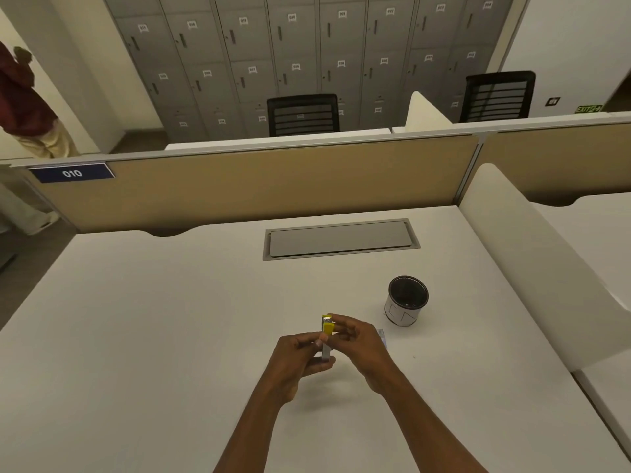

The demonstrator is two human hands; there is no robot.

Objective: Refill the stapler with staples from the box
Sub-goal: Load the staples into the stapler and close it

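Note:
A small yellow and silver stapler (327, 336) is held above the white desk (170, 336), pointing away from me. My left hand (300, 360) grips its near end from the left. My right hand (358, 346) pinches its yellow far end from the right. A pale flat thing, perhaps the staple box (382, 336), shows only as an edge behind my right hand; most of it is hidden.
A round cup (408, 300) with a dark inside stands to the right of my hands. A grey cable hatch (341, 238) is set into the desk farther back. A tan partition (273, 179) closes the far edge and a white divider (522, 254) the right side.

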